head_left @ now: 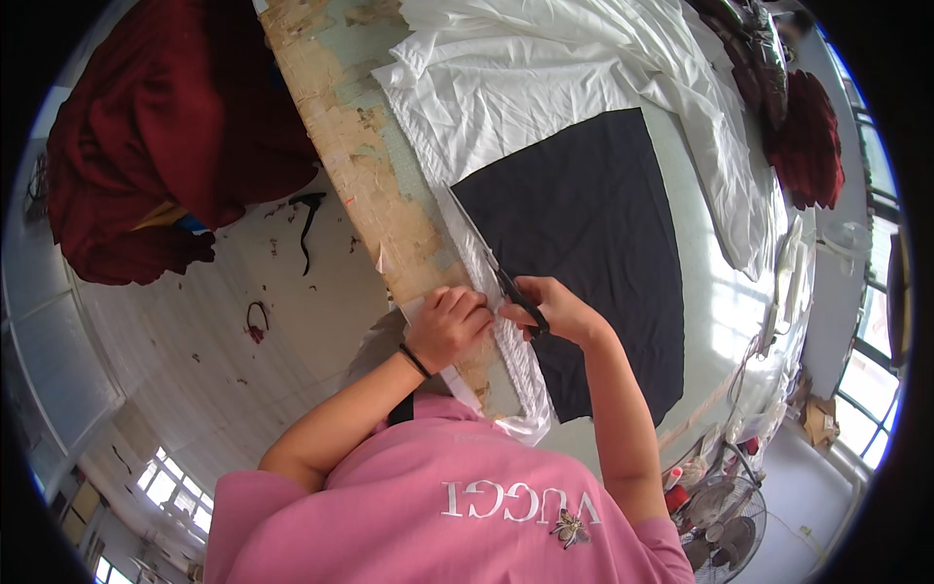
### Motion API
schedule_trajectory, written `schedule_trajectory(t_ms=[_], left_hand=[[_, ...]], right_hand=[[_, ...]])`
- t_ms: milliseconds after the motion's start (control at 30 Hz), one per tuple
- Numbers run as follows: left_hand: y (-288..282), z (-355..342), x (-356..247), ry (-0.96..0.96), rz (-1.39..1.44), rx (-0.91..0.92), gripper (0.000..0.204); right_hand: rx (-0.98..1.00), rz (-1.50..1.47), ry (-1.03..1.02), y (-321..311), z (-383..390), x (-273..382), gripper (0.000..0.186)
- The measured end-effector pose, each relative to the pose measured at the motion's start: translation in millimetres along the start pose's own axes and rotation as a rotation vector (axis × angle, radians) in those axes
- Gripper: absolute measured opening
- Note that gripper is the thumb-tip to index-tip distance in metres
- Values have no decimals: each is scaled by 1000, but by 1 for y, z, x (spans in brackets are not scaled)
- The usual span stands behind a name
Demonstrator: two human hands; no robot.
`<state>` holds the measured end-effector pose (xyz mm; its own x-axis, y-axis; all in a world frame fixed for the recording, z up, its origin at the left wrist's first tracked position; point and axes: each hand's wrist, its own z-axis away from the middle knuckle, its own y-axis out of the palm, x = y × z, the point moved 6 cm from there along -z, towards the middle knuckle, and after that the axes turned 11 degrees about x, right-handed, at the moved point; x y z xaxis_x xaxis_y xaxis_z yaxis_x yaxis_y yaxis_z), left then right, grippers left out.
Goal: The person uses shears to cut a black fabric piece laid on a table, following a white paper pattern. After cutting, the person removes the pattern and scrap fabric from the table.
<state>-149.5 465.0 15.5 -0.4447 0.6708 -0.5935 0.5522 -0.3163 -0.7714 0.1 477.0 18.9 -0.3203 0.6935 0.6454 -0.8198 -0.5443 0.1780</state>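
Note:
My right hand (562, 313) is shut on black-handled scissors (519, 298), whose long blades point away from me along the left edge of a dark fabric piece (603, 224). A gathered white fabric strip (520, 372) runs along that edge under and beside the scissors. My left hand (449, 321) has its fingers curled at the white strip and the table's worn edge, just left of the scissors; whether it pinches the fabric is hard to make out. Rumpled white fabric (545, 68) spreads above the dark piece.
The worktable's worn edge (341, 175) runs diagonally at left. Maroon fabric (175, 127) is heaped beyond it, above a pale floor (253, 302) with scraps. More maroon fabric (806, 136) sits at upper right, and a fan (718, 533) stands at lower right near windows (871, 389).

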Motion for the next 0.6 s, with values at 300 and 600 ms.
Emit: schedule_trajectory(t_ms=[300, 600], left_hand=[[1, -5, 3, 8, -50, 37, 13], [1, 6, -41, 254, 237, 250, 16]], right_hand=[[-31, 113, 131, 14, 25, 14, 36], [-566, -451, -134, 96, 163, -84, 24]])
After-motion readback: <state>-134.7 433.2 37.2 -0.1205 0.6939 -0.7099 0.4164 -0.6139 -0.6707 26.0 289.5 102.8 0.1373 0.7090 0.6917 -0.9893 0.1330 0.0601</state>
